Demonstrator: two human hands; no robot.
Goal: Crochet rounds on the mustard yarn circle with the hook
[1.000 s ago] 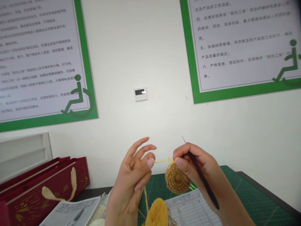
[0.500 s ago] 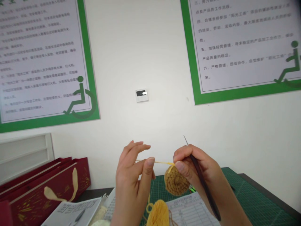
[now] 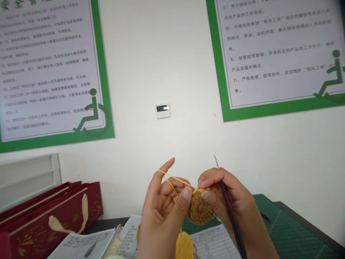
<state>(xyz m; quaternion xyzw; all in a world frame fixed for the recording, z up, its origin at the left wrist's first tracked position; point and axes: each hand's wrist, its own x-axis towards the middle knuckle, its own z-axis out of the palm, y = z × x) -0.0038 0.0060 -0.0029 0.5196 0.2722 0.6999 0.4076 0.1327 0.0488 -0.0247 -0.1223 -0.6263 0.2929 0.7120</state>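
Note:
My left hand (image 3: pixel 164 208) is raised before me with yellow yarn (image 3: pixel 172 177) looped over its lifted index finger, and its thumb presses on the edge of a round brown crocheted piece (image 3: pixel 198 212). My right hand (image 3: pixel 229 201) is closed on a dark crochet hook (image 3: pixel 229 208) whose thin metal tip (image 3: pixel 216 160) points upward. Its thumb and fingers also pinch the top of the crocheted piece. A yellow yarn ball (image 3: pixel 184 245) lies below the hands on the table.
A green cutting mat (image 3: pixel 291 233) covers the dark table at right, with printed sheets (image 3: pixel 215 244) on it. Red gift bags (image 3: pixel 48 219) stand at the left beside more papers (image 3: pixel 86 244). A white wall with two green-framed posters (image 3: pixel 269 54) and a small wall controller (image 3: pixel 162 110) is ahead.
My left hand moved right to the crocheted piece, its thumb now touching it. The yarn now runs over the raised index finger. The right hand stayed almost still.

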